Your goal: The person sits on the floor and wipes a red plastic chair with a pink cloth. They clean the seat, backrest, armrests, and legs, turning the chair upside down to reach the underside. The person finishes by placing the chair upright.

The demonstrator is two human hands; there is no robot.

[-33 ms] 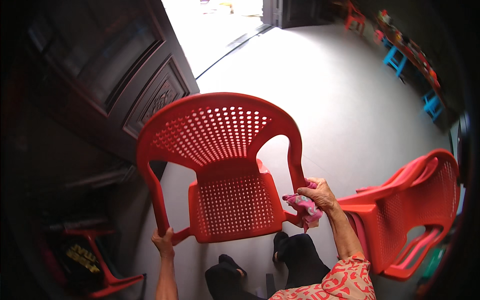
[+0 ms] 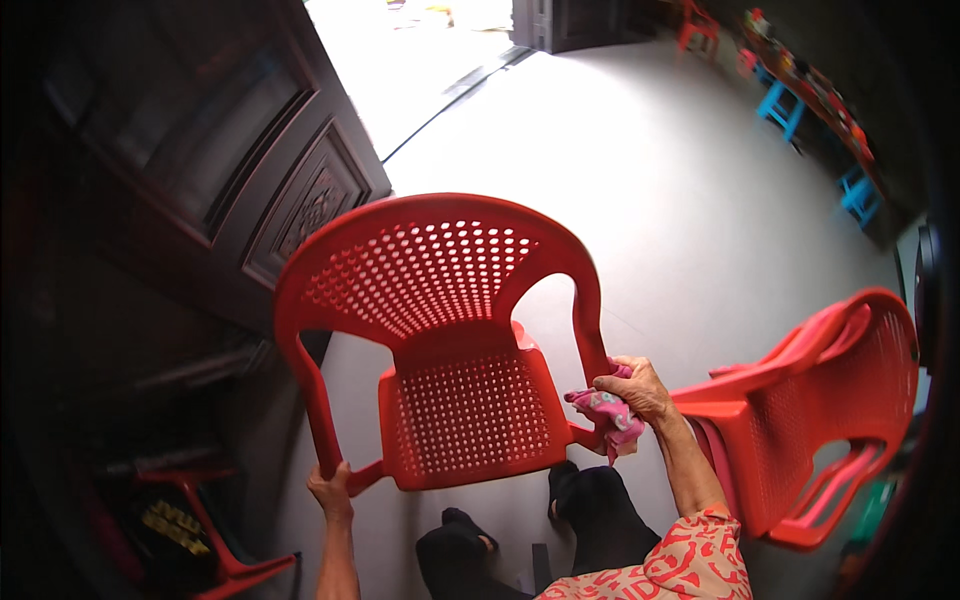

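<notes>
Nothing has shifted since the earlier frame: the red plastic armchair (image 2: 450, 350) sits in the same spot, and both hands keep the same grip on it. The chair is held up off the grey floor (image 2: 690, 200), tilted with its perforated backrest away from the person and its perforated seat facing the camera.

The left hand (image 2: 330, 492) is clamped around the lower end of the chair's left armrest, fingers wrapped tight on the red plastic, the bare forearm coming up from the lower edge. The right hand (image 2: 633, 388) is closed on the right armrest where it meets the seat, and it pins a pink cloth (image 2: 605, 415) against that armrest; the cloth bunches under the palm and hangs a little below it. A red-and-cream patterned sleeve (image 2: 670, 570) covers the right upper arm near the bottom edge.

Beneath the chair, the person's dark trouser legs and black shoes (image 2: 570, 480) stand on the floor.

Just to the right, a stack of red plastic chairs (image 2: 800, 420) leans on its side, close to the right forearm. On the left stands a dark carved wooden door (image 2: 290, 200), with another red chair (image 2: 200, 520) in shadow at the lower left corner. Small blue stools (image 2: 790, 105) line the far right wall, well apart.
</notes>
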